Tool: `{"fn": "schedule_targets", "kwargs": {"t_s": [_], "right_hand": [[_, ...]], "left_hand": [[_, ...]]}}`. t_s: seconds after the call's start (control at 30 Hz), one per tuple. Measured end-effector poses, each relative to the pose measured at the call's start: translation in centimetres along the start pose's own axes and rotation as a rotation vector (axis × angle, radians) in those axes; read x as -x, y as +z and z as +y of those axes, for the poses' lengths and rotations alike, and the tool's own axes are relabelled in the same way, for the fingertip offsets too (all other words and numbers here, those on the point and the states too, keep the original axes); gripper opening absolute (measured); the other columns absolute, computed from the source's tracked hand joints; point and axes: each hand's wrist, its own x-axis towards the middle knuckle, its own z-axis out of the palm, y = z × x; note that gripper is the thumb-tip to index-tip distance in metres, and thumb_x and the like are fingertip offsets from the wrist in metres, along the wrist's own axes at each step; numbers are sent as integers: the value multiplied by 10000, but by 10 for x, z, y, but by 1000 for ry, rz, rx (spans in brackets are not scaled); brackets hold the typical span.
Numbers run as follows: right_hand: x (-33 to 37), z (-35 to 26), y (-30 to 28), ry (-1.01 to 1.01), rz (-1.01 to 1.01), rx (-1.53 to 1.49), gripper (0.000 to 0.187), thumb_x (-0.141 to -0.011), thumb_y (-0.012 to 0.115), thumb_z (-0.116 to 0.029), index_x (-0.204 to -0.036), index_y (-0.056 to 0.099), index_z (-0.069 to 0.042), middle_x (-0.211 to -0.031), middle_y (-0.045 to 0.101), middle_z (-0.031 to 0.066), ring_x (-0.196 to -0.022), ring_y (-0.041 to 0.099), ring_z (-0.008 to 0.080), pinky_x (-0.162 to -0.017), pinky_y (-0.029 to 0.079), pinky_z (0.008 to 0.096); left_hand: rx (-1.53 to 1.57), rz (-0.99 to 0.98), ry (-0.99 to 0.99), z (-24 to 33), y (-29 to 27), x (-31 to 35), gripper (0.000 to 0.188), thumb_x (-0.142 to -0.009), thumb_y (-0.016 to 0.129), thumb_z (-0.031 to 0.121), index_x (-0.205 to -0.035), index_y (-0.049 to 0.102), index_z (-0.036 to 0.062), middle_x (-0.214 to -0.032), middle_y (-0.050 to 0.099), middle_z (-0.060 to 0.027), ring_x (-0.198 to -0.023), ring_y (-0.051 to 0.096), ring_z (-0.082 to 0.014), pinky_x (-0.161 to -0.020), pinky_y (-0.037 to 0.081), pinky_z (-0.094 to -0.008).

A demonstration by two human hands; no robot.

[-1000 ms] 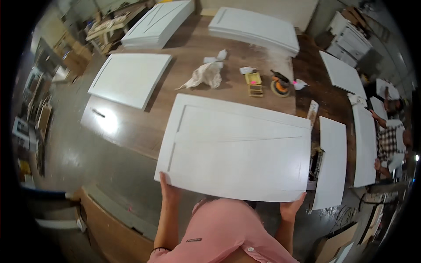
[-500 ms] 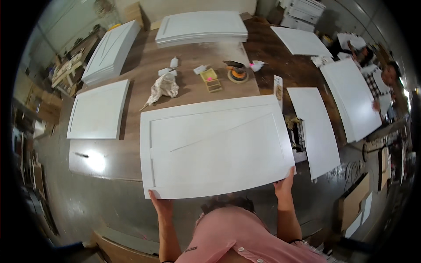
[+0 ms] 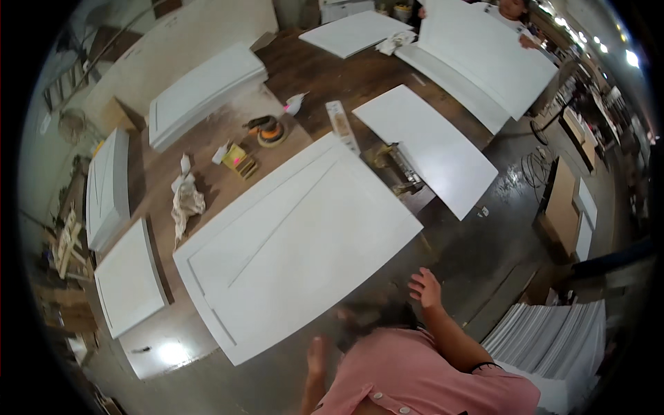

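A large white cabinet door panel (image 3: 297, 242) with a recessed frame and a diagonal line across its face lies on the worktable in front of me. My right hand (image 3: 425, 287) is raised just off its near right corner, fingers apart and holding nothing. Nearer my body, my left hand (image 3: 317, 355) is clear of the panel's near edge, slightly blurred, with fingers stretched upward and nothing visible in it. Beyond the panel lie an orange and black sander (image 3: 267, 131), a yellow box (image 3: 239, 160) and a crumpled white cloth (image 3: 187, 204).
White panels are stacked at the back (image 3: 207, 93) and far left (image 3: 107, 190). Another single panel (image 3: 131, 283) lies left, and a plain one (image 3: 429, 149) right. At the far right a person holds up a large white panel (image 3: 484, 55). Upright sheets (image 3: 553, 339) stand at my right.
Both my hands have let go of the door panel and drawn back from its edge. My view has turned to the right. The other person has raised a panel.
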Motion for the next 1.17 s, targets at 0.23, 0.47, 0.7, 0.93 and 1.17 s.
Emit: {"fn": "schedule_targets", "kwargs": {"t_s": [0.23, 0.47, 0.7, 0.93, 1.17], "right_hand": [[-112, -102, -110, -220, 258, -115, 515, -990, 620, -488, -1403, 566, -185, -1312, 638, 24, -1166, 600, 220, -978, 461, 466], [-231, -203, -133, -136, -45, -485, 450, -974, 722, -333, -1284, 613, -26, -1216, 673, 72, -1104, 650, 227, -880, 554, 429], [-227, -202, -231, -354, 14, -476, 422, -1028, 646, -233, -1347, 590, 37, -1261, 681, 119, -1114, 669, 266, -964, 538, 394], [-184, -137, -471, -121, -58, -553, 540, -1070, 500, -354, -1449, 505, 31, -1353, 653, 174, -1219, 641, 324, -1073, 504, 475], [-87, -142, -641, -148, 424, -478, 585, -1080, 529, -421, -1477, 517, 8, -1441, 620, 129, -1295, 600, 305, -1118, 467, 445]], "left_hand": [[-202, 27, 124, 61, 81, -15, 498, -1038, 663, 329, -1444, 591, 50, -1252, 707, -112, -1130, 669, -202, -931, 534, -359], [-547, -297, 276, 115, 248, -20, 503, -1041, 662, 284, -1440, 566, -7, -1257, 707, -103, -1133, 655, -148, -971, 513, -280], [-640, -533, 226, 174, 431, -2, 491, -1027, 671, 254, -1468, 569, 62, -1225, 726, -92, -1101, 679, -166, -973, 526, -307], [-823, -578, 419, 284, 533, -90, 441, -1038, 667, 232, -1432, 599, 46, -1241, 718, -81, -1100, 660, -146, -962, 539, -318], [-1204, -52, 885, 392, 682, -268, 553, -986, 681, 339, -1455, 572, 67, -1538, 505, -224, -1463, 433, -371, -1200, 358, -481]]}}
